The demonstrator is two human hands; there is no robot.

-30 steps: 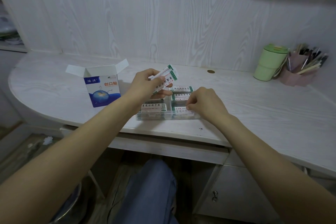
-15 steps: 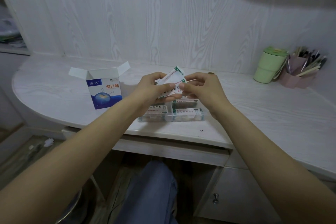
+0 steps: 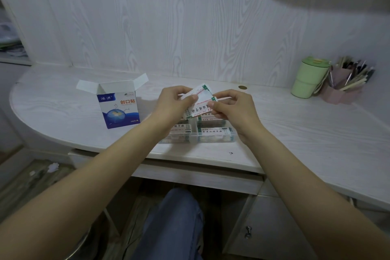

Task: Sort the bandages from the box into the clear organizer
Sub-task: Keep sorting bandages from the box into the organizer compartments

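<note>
A pale wood-grain desk (image 3: pixel 295 133) with a curved left edge is set against a matching panelled wall, the whole seen from above by a seated person whose blue-trousered knee shows under the desk front. Nearest on the surface, the clear organizer (image 3: pixel 197 138) is placed close to the desk edge, directly below the hands, probably so drops are short; its compartments are already part-filled with wrapped bandages lying flat, printed side up. Just above it a small stack of bandages (image 3: pixel 199 104) is held in the air between both hands. The left hand (image 3: pixel 173 103) is curled round the stack's left end, thumb on top, apparently as the supply hand. The right hand (image 3: pixel 234 107) is pinched on the right end with thumb and fingertips, likely so one strip can be peeled off the stack for sorting; whether a single strip is separated cannot be told. The box (image 3: pixel 119 104) is stood upright to the left, near the left hand but apart from it, flaps open; its contents are not visible. Farther right, by the wall, a green cup (image 3: pixel 308 79) is touched by a pink holder of pens (image 3: pixel 344 88). A small brown disc (image 3: pixel 242 87) lies behind the hands.
</note>
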